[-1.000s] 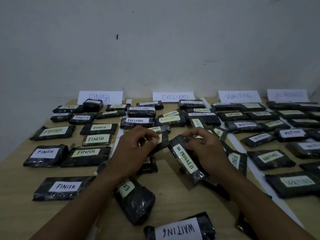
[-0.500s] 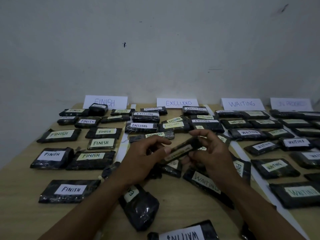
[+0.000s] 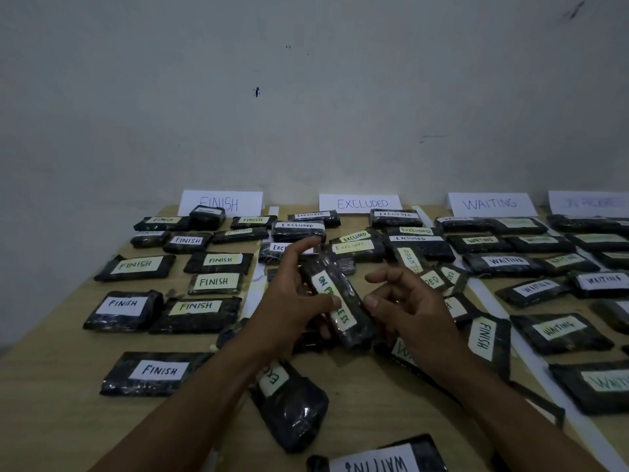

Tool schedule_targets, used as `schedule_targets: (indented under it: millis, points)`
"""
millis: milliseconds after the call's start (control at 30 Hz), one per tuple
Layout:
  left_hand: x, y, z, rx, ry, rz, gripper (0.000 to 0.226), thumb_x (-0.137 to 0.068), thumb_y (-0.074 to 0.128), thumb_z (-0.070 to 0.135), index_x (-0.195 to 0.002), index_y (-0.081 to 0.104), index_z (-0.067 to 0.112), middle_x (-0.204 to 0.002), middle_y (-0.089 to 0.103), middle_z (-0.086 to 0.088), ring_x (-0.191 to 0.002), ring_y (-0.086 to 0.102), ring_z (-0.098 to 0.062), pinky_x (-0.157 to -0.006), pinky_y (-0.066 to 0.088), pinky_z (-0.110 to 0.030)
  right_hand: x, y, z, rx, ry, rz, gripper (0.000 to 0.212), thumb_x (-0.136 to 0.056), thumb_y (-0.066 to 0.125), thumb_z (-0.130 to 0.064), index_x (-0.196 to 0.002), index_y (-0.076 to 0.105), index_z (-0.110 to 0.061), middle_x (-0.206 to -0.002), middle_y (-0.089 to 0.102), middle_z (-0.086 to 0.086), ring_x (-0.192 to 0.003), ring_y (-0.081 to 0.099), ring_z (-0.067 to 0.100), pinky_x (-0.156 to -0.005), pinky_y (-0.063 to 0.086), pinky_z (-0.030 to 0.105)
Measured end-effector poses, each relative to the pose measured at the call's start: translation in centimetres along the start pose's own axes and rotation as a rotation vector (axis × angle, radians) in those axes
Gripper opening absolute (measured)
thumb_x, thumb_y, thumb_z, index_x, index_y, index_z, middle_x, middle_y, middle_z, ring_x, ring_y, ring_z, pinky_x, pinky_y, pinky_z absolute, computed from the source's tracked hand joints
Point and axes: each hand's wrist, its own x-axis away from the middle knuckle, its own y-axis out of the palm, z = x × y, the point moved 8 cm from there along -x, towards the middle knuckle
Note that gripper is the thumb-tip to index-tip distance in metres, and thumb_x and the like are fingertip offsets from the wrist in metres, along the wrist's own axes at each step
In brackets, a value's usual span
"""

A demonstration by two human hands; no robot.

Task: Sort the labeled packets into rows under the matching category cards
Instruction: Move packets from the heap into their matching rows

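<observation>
My left hand (image 3: 289, 298) grips a black packet labelled ON PROGRESS (image 3: 340, 301) above the table's middle, thumb on its label and fingers underneath. My right hand (image 3: 412, 304) hovers just right of the packet, fingers loosely curled and holding nothing. Against the wall stand the cards FINISH (image 3: 221, 202), EXCLUDED (image 3: 360, 203), WAITING (image 3: 490, 203) and a blurred fourth card (image 3: 590, 202). Rows of matching packets lie below each card.
Loose packets lie near me: an EXCLUDED one (image 3: 289, 403), a WAITING one (image 3: 374, 461) at the bottom edge, a FINISH one (image 3: 485, 335) and a partly hidden one (image 3: 398, 356) under my right hand. White strips (image 3: 490, 301) divide the wooden table (image 3: 44, 403).
The packet passed from both hands to my left hand alone and turned so its label faces up. My right hand let go and drew slightly right.
</observation>
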Motion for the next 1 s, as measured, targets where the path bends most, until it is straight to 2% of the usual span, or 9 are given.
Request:
schedule_targets:
  millis: [67,133,267,433,567,733,833,900,1000]
  points:
    - [-0.1,-0.2,0.0,0.047,-0.007,0.025,0.063,-0.081,0.061,-0.014,-0.125,0.048,0.030,-0.100,0.062,-0.019,-0.070,0.069,-0.033,-0.046,0.054,-0.033,0.3,0.7,0.1,0.030,0.011,-0.063,0.034,-0.077,0.069,-0.010,-0.108,0.058,-0.012,-0.077,0.069,0.005,-0.053,0.061,0.021,-0.045,0.046,0.026]
    - [-0.1,-0.5,-0.2,0.097,-0.038,0.052,0.047,-0.086,0.058,-0.008,-0.122,0.054,0.023,-0.098,0.065,-0.013,-0.073,0.070,-0.031,-0.046,0.055,-0.032,0.3,0.9,0.3,0.035,0.012,-0.076,0.033,-0.078,0.070,-0.001,-0.107,0.060,-0.013,-0.086,0.071,0.010,-0.053,0.061,0.024,-0.044,0.046,0.025]
    - [0.0,-1.0,-0.5,0.122,-0.092,0.074,0.016,-0.094,0.049,0.005,-0.103,0.062,0.009,-0.083,0.070,-0.013,-0.073,0.069,-0.028,-0.045,0.054,-0.030,0.0,-0.2,0.5,0.012,0.018,0.031,0.026,-0.081,0.067,0.003,-0.100,0.061,-0.013,-0.089,0.073,0.010,-0.055,0.063,0.025,-0.046,0.051,0.031]
    - [-0.1,-1.5,-0.2,0.117,-0.070,0.064,0.016,-0.094,0.044,0.002,-0.089,0.059,0.003,-0.084,0.070,-0.016,-0.075,0.067,-0.028,-0.043,0.048,-0.028,-0.1,-1.1,0.2,-0.019,-0.004,0.124,0.020,-0.084,0.064,0.002,-0.097,0.062,-0.013,-0.083,0.072,0.011,-0.059,0.067,0.021,-0.049,0.055,0.029]
    - [-0.2,-1.1,-0.4,0.145,-0.071,0.036,0.018,-0.090,0.042,-0.007,-0.093,0.058,0.001,-0.084,0.068,-0.016,-0.072,0.065,-0.030,-0.047,0.052,-0.030,-0.1,-1.5,0.1,0.020,-0.027,0.176,0.022,-0.085,0.063,0.002,-0.097,0.064,-0.017,-0.079,0.071,0.007,-0.056,0.065,0.016,-0.051,0.054,0.027]
    - [-0.2,-0.9,-0.8,0.129,-0.084,0.024,0.029,-0.082,0.053,-0.017,-0.101,0.060,0.004,-0.097,0.065,-0.017,-0.078,0.068,-0.031,-0.054,0.056,-0.031,-0.1,-1.5,-0.2,0.059,-0.058,0.165,0.031,-0.082,0.068,-0.004,-0.108,0.062,-0.021,-0.087,0.073,0.000,-0.077,0.070,0.013,-0.060,0.056,0.026]
    - [-0.1,-0.5,-1.4,0.097,-0.100,-0.011,0.035,-0.077,0.061,-0.018,-0.104,0.058,0.003,-0.106,0.064,-0.022,-0.086,0.069,-0.036,-0.059,0.059,-0.035,0.0,-1.2,-0.2,0.054,-0.080,0.142,0.041,-0.080,0.070,0.000,-0.112,0.059,-0.022,-0.096,0.074,0.000,-0.087,0.071,0.014,-0.065,0.055,0.023]
    - [0.0,-0.3,-1.3,0.092,-0.097,-0.014,0.036,-0.077,0.062,-0.017,-0.107,0.057,0.001,-0.109,0.064,-0.024,-0.087,0.069,-0.037,-0.060,0.059,-0.035,0.0,-1.3,-0.4,0.056,-0.092,0.155,0.042,-0.082,0.067,0.001,-0.115,0.057,-0.024,-0.096,0.073,-0.001,-0.083,0.070,0.011,-0.063,0.053,0.020]
    - [0.1,0.1,-0.6,0.053,-0.063,-0.015,0.033,-0.081,0.062,-0.010,-0.111,0.058,0.006,-0.102,0.070,-0.013,-0.086,0.070,-0.034,-0.061,0.059,-0.034,0.0,-1.5,-0.9,0.046,-0.107,0.190,0.043,-0.086,0.064,0.000,-0.117,0.054,-0.028,-0.094,0.072,0.000,-0.071,0.067,0.007,-0.059,0.051,0.018]
